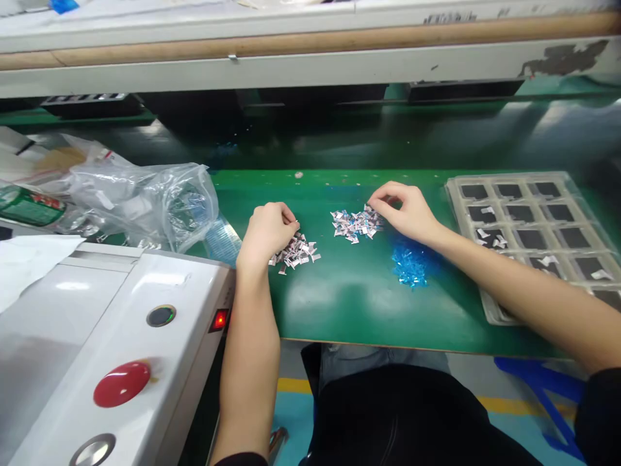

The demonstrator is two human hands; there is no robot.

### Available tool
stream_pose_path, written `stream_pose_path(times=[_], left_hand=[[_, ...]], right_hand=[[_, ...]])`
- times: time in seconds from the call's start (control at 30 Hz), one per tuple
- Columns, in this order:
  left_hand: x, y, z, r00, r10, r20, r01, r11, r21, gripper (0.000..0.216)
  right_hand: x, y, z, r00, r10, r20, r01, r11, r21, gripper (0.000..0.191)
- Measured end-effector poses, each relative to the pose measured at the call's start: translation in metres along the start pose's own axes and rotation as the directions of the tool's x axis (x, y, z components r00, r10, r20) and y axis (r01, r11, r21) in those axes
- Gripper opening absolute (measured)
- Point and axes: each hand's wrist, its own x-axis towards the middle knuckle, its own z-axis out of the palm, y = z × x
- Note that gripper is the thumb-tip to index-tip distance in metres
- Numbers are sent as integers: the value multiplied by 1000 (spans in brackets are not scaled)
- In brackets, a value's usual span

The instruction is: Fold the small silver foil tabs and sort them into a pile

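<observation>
Two small heaps of tiny silvery parts lie on the green table (349, 298). My left hand (266, 232) rests at the left heap (297, 252), fingers curled and closed over its top edge; what they pinch is hidden. My right hand (406, 208) is at the right heap (354, 224), fingertips pinched together on its right side. A pile of blue film scraps (410, 265) lies just below my right wrist.
A clear tray (490, 304) with dark pockets, a few holding small parts, sits at the right. Crumpled plastic bags (145, 202) lie at the left. A white machine (116, 310) with a red button (121, 383) fills the near left. A conveyor frame (310, 65) runs across the back.
</observation>
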Motion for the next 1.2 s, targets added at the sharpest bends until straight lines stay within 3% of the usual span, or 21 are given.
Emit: stream_pose_path(times=[0.13,0.3,0.47,0.6,0.87,1.03,1.2], left_hand=[[0,2,2,995,76,-60,-86,976,-199,5],[0,8,7,985,117,-126,-160,889,-430,18],[5,11,20,987,99,-125,-153,810,-566,19],[9,16,31,973,168,-157,-227,798,-559,19],[11,33,39,941,322,-103,-330,810,-485,14],[9,34,41,904,418,-95,-416,803,-427,19],[9,33,42,863,495,-101,-495,786,-371,23]], right_hand=[[25,11,0,999,50,7,-49,988,-145,18],[66,31,11,991,33,128,20,919,-393,35],[80,43,20,982,-16,186,101,884,-456,24],[78,42,19,978,-50,201,145,859,-491,26],[76,34,18,984,24,175,81,820,-567,19],[77,38,19,992,40,123,34,838,-544,10],[74,26,19,994,83,75,-41,896,-443,17]])
